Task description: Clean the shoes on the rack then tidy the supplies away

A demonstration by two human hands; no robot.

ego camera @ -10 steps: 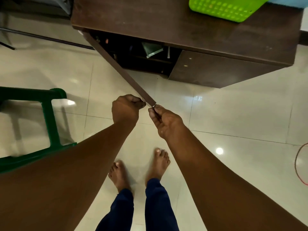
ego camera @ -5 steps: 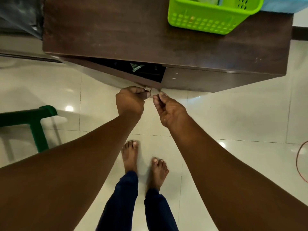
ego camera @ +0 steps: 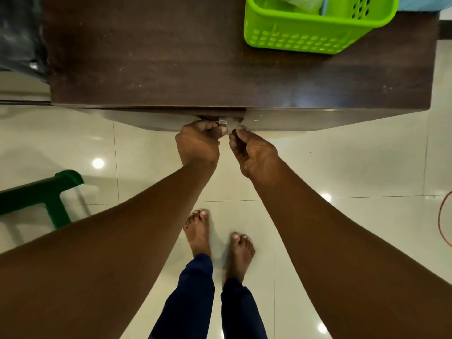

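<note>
Wooden cabinet (ego camera: pixel 171 77) — two hands at one handle (ego camera: pixel 223 122).

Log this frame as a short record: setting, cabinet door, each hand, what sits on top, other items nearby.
setting: person standing barefoot on a glossy tiled floor, facing a dark wooden cabinet
cabinet door: left door almost shut, only a thin gap showing
left hand: fingers curled at the door's small metal handle
right hand: fingers loosely curled by the door edge, holding nothing visible
on top: green plastic basket, contents unclear
nearby: green plastic chair at left; red cord at right edge
</note>
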